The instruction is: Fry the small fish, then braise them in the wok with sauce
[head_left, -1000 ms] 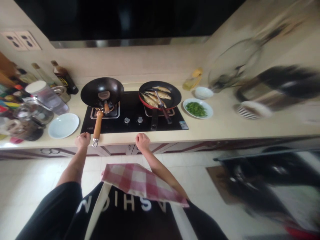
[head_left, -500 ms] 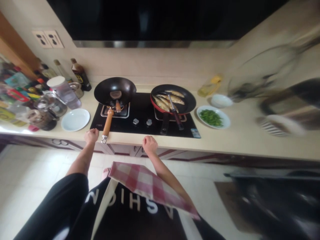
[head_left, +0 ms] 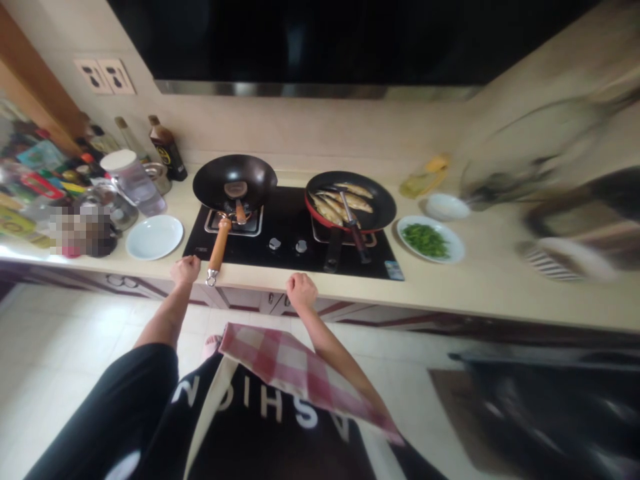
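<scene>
My left hand (head_left: 185, 270) is closed in a fist at the counter's front edge, just left of the wok's wooden handle (head_left: 219, 250). Also in a fist, my right hand (head_left: 302, 291) rests at the same edge, in front of the gas stove (head_left: 287, 213). Nothing shows in either hand. On the left burner sits a dark wok (head_left: 260, 179) with a wooden-handled spatula (head_left: 235, 190) in it. The right burner carries a red-rimmed frying pan (head_left: 384, 200) holding several browned fish (head_left: 354, 202). A turner (head_left: 356, 233) lies across that pan, its dark handle over the rim.
Left of the stove are a white plate (head_left: 155, 237), a clear pitcher (head_left: 137, 187) and a dark sauce bottle (head_left: 167, 150). To the right stand a plate of chopped greens (head_left: 425, 241), a small white bowl (head_left: 447, 207) and an oil bottle (head_left: 423, 179). A black range hood (head_left: 320, 47) overhangs the stove.
The view has shifted slightly, so the counter items appear a little farther right. Both fists stay at the counter edge, and the pans and utensils have not moved.
</scene>
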`<action>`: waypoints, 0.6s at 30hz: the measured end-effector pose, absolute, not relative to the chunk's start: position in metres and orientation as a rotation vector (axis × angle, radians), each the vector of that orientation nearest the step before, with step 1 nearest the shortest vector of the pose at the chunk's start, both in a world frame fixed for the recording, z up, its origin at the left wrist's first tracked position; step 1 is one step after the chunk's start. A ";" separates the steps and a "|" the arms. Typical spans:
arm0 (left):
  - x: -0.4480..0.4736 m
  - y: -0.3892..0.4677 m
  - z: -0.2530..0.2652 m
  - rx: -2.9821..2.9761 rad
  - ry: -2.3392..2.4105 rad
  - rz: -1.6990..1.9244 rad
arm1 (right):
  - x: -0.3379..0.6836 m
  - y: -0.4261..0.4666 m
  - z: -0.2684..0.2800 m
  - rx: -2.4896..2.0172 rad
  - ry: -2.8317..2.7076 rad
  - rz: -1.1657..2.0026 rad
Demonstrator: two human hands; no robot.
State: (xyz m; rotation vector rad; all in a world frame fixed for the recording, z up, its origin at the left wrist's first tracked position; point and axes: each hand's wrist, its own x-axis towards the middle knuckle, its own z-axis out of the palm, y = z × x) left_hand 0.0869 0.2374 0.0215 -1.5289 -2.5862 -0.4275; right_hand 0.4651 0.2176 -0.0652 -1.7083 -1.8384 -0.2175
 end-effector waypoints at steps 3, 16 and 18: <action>0.088 0.237 0.023 -1.549 -2.587 -0.440 | 0.465 0.217 -0.064 -1.722 -1.830 -0.226; 0.096 0.231 0.017 -1.581 -2.635 -0.460 | 0.479 0.220 -0.084 -1.633 -1.817 -0.304; 0.097 0.229 0.017 -1.580 -2.648 -0.475 | 0.481 0.221 -0.087 -1.607 -1.823 -0.320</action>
